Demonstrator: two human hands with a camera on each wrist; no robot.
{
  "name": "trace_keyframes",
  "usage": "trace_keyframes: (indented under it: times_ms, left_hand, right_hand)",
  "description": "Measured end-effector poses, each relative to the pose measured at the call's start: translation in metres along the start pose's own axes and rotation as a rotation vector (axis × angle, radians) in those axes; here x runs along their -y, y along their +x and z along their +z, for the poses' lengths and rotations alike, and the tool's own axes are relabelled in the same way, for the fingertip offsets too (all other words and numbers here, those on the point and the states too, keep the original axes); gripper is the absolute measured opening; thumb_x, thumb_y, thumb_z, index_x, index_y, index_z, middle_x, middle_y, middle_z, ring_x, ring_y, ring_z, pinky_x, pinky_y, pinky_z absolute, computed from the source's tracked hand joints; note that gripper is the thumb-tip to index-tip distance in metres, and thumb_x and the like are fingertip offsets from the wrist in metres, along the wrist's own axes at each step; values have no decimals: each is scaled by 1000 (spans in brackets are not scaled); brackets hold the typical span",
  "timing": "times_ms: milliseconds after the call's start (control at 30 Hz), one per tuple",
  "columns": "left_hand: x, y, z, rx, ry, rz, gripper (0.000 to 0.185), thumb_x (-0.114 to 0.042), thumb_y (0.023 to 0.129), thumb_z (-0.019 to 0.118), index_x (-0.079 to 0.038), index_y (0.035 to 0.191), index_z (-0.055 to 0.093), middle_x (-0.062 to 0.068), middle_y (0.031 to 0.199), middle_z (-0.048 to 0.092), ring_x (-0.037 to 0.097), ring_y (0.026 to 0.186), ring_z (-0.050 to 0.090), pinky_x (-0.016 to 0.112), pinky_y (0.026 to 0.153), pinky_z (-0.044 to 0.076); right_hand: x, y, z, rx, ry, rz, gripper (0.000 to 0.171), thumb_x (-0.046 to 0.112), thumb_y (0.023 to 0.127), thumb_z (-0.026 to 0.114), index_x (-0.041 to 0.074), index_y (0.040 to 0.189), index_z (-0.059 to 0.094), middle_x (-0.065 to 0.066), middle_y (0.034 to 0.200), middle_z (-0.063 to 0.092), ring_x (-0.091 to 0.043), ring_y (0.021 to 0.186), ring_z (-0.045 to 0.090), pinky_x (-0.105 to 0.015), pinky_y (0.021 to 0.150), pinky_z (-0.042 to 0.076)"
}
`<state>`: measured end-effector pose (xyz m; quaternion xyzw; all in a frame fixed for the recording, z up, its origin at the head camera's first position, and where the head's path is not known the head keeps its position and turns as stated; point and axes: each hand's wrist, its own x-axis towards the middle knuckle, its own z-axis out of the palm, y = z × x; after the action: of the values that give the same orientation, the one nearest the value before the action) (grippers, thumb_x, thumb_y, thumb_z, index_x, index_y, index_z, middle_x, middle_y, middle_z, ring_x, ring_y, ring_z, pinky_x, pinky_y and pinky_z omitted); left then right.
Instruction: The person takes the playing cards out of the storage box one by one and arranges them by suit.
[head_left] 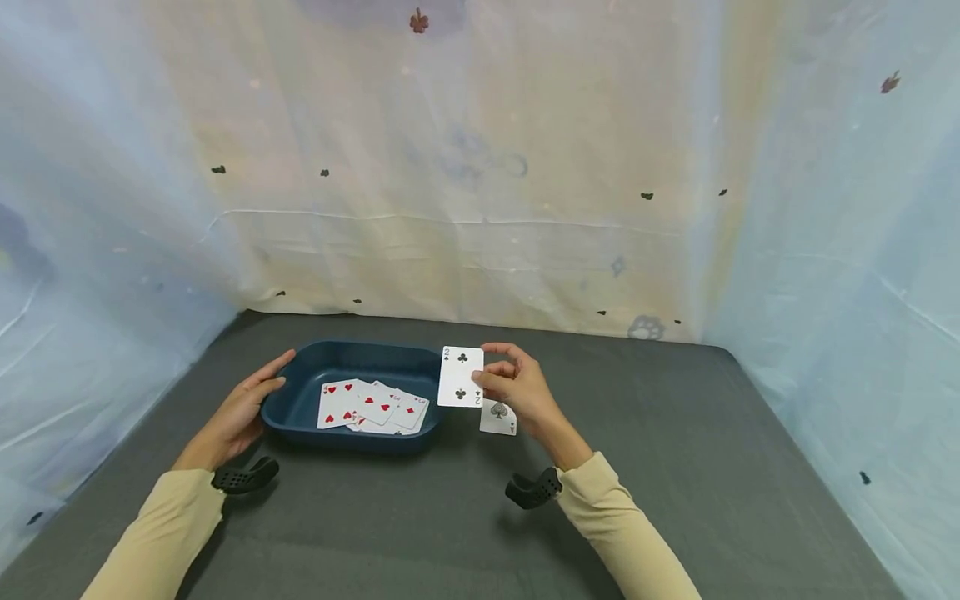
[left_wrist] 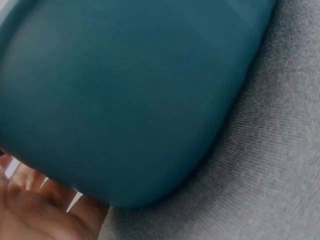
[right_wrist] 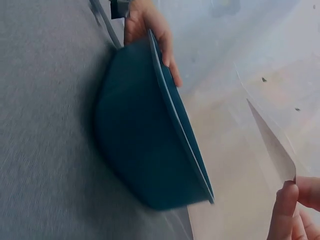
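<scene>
At the left end of a dark blue plastic basin [head_left: 352, 444], my left hand [head_left: 238, 412] holds the wall, thumb near the rim. The left wrist view shows fingers [left_wrist: 55, 200] against the basin's outside. My right hand [head_left: 525, 393] pinches a two of clubs [head_left: 461, 379] between thumb and fingers, its face towards the head camera, by the basin's right end. Below that hand an ace of spades [head_left: 498, 421] lies on the table, partly covered. Inside the basin several face-up playing cards [head_left: 341, 404] overlap, red hearts and diamonds among them.
The table has a dark grey cloth cover [head_left: 637, 467]. Pale patterned sheeting [head_left: 480, 167] hangs behind it and along both sides. Each wrist wears a black strap-like mount [head_left: 246, 477].
</scene>
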<state>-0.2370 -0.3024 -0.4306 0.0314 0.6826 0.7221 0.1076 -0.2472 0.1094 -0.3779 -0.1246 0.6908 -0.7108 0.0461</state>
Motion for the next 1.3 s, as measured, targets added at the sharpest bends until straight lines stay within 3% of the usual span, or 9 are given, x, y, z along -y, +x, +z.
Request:
trace_keyframes:
  times_ms: [367, 500, 900, 1300]
  left_hand:
    - [-3, 1, 0, 13, 10, 21, 56, -29, 108, 36, -28, 157, 9, 5, 159, -19, 41, 141, 0, 26, 82, 49]
    - [-4, 1, 2, 6, 4, 14, 56, -30, 107, 36, -28, 157, 10, 5, 159, -19, 41, 141, 2, 27, 82, 50]
    - [-3, 1, 2, -2, 17, 13, 57, -30, 107, 36, -28, 157, 9, 7, 159, -19, 43, 140, 6, 29, 81, 50]
    - [-2, -2, 2, 2, 12, 5, 56, -32, 107, 35, -29, 157, 9, 8, 159, -18, 42, 140, 9, 32, 83, 51]
  right_hand:
    - [0, -11, -37, -37, -32, 21, 47, -2, 87, 69, 2, 131, 53, -2, 83, 67, -15, 76, 62, -35, 72, 53]
    - [-5, -15, -51, -62, -67, 37, 47, -1, 87, 70, 1, 131, 52, -1, 84, 67, -14, 75, 62, -39, 74, 53]
    - [-18, -23, -92, -172, -88, 117, 52, -3, 88, 69, 0, 136, 47, 2, 81, 68, -11, 71, 61, -31, 69, 53]
    - [-38, -31, -120, -142, -102, 207, 52, -3, 89, 67, -8, 136, 43, -4, 85, 69, -11, 72, 63, -24, 66, 53]
